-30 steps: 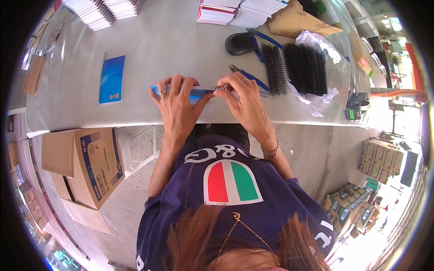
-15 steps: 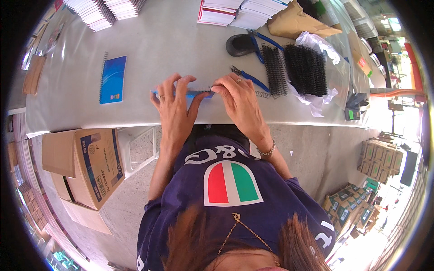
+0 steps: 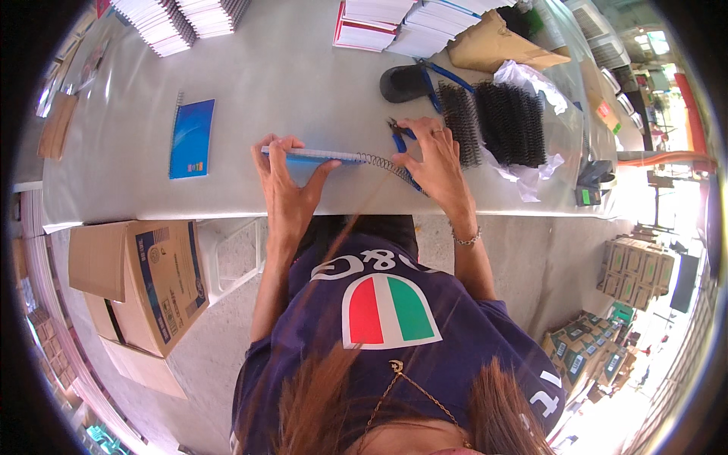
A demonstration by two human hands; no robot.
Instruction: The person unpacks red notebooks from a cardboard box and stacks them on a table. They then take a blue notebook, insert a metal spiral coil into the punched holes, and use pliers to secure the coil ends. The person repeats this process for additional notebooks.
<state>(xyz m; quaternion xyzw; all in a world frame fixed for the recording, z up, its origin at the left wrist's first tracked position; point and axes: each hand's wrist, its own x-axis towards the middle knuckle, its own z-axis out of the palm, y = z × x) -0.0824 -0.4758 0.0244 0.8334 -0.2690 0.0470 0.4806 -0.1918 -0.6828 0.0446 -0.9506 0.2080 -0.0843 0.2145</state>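
Far left on the counter: finished-looking blue notebook, flat, coil along its left edge; no change of place on the counter noted over the last second.

Next, left hand: thumb and fingers pinching the held notebook, which is kept on edge above the counter, in front of the torso. Grip much as half a second ago.

From the held notebook's right end a dark wire coil emerges and bows down to the right. Change: a bare stretch now shows here; earlier the right fingers were pinching at this end.

Right hand: has shifted right, away from the notebook. Thumb and index finger stand apart, with the blue-handled cutters showing between them; thumb just beside the coil. Cannot tell whether the fingers grip coil or cutters. Cutter handles, clear of the hand earlier, are now partly covered.

Right of it: bundled black coils.
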